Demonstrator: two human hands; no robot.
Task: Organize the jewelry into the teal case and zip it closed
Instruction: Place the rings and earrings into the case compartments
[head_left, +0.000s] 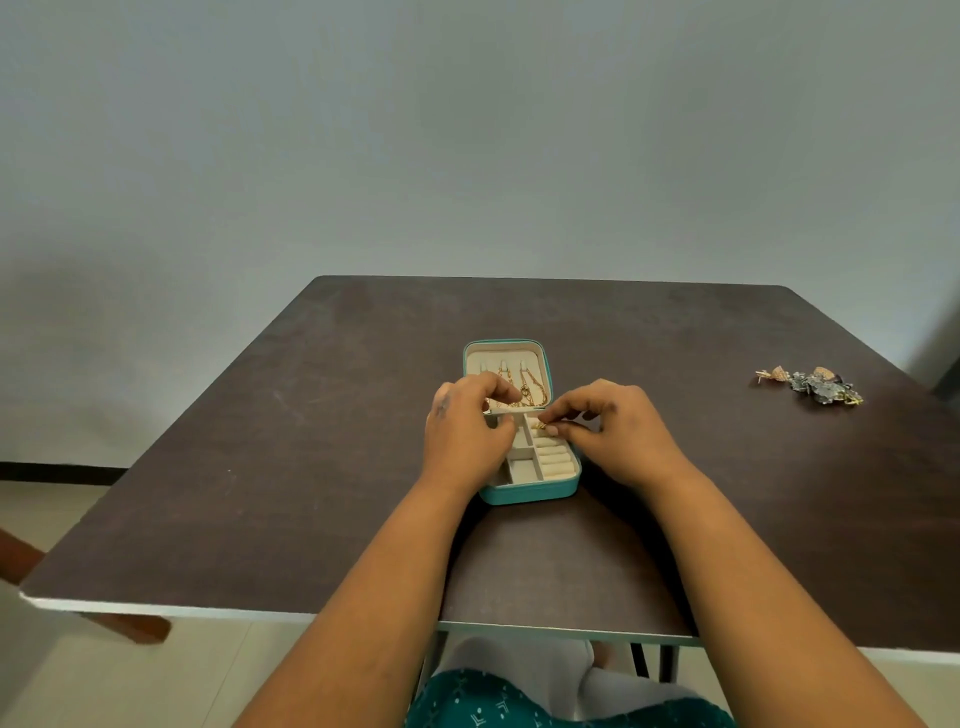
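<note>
Brown table (260, 415) | teal case (530, 491) open, lid (506, 358) away from person

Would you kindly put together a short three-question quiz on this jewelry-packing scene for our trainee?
1. True or false: the teal case is zipped shut.
2. Where does the unpacked jewelry pile lie: A) inside the case, B) far right on the table, C) on the floor?
3. What does the right hand pinch over the case's ring rolls?

Key: 1. False, the lid stands open with gold chains hanging inside. 2. B. 3. A small gold piece.
</note>
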